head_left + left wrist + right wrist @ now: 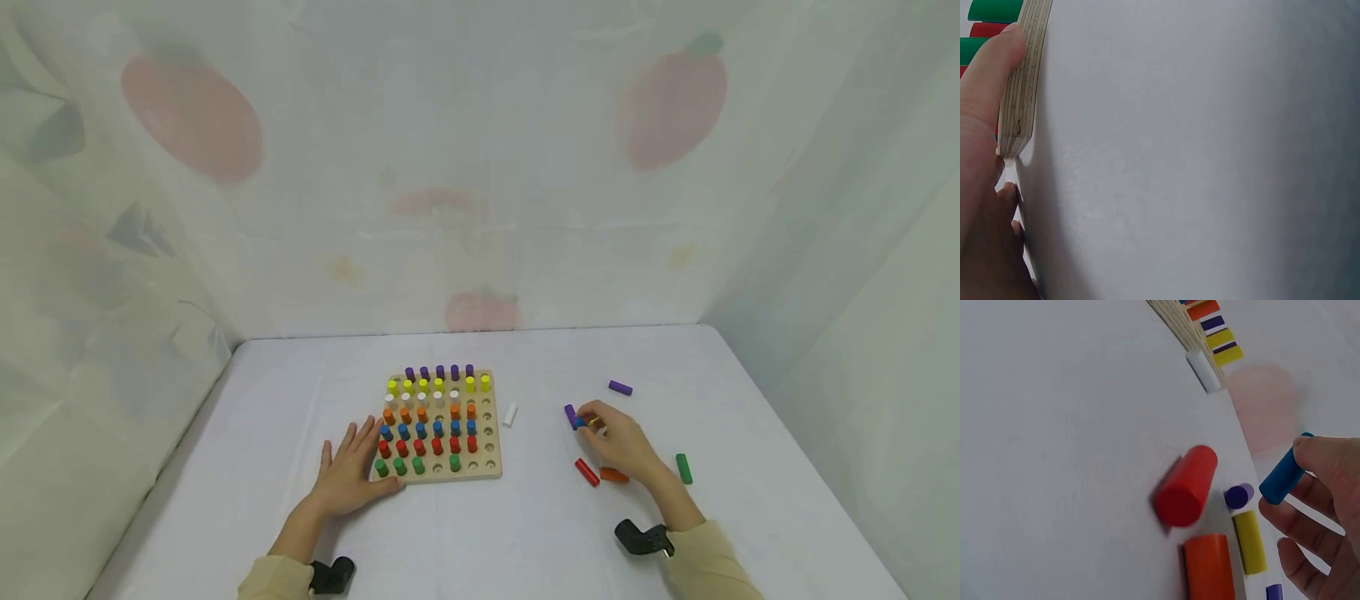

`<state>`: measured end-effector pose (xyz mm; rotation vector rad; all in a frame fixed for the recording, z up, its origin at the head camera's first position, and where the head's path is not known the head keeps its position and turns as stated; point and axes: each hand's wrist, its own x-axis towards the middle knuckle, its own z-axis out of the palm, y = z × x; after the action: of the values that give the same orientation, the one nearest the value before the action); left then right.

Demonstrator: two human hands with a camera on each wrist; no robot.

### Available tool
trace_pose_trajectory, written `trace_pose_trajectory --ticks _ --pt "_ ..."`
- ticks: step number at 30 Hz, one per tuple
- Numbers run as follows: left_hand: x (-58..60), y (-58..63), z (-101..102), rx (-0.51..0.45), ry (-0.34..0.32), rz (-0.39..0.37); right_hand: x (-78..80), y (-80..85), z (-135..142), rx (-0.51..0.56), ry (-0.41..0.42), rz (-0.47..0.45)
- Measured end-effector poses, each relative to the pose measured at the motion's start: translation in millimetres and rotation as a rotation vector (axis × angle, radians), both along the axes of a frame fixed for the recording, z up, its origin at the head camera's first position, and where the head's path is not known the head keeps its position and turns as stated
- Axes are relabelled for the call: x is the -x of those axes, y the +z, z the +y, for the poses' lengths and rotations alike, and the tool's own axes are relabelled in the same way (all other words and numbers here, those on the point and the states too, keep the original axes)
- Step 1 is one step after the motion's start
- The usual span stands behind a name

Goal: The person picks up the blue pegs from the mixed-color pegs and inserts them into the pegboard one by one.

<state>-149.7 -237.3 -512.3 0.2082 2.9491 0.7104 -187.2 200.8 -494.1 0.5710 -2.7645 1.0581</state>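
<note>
A square wooden pegboard (496, 433) carries rows of purple, yellow, white, orange, blue, red and green pegs, with some holes bare. My left hand (348, 477) rests at its left front corner, fingers spread and straight. In the left wrist view, the thumb (1007, 53) presses the board's side edge (1022, 87). To the right of the board, my right hand (621, 442) pinches a blue peg (1285, 478) between thumb and fingers, raised off the table. A yellow peg (1250, 542) and a purple peg (571, 416) lie close to that hand.
Loose pegs lie around the right hand: red (587, 472), orange (614, 475), green (683, 468) and another purple peg (620, 387). A white peg (510, 415) lies just right of the board. Pale printed curtains (480, 167) stand behind and beside the white table (540, 542).
</note>
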Motion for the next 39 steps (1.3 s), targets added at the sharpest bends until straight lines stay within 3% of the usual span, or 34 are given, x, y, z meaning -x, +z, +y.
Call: trace_pose_trajectory --ticks 13,24,31,39 --pt "-2.3 0.3 0.1 -0.005 0.006 -0.002 2.0 -1.7 -25.6 0.091 0.044 -0.002" --pt "-2.0 0.1 0.0 -0.009 0.006 -0.004 8.3 -4.4 -50.4 0.124 0.084 -0.020" --pt "-2.2 0.6 0.2 -0.014 0.007 -0.011 10.8 -7.2 -65.8 0.141 0.097 0.024" --pt "-0.9 -1.2 -0.4 -0.013 0.007 -0.002 14.3 -9.3 -80.1 0.125 0.093 -0.019"
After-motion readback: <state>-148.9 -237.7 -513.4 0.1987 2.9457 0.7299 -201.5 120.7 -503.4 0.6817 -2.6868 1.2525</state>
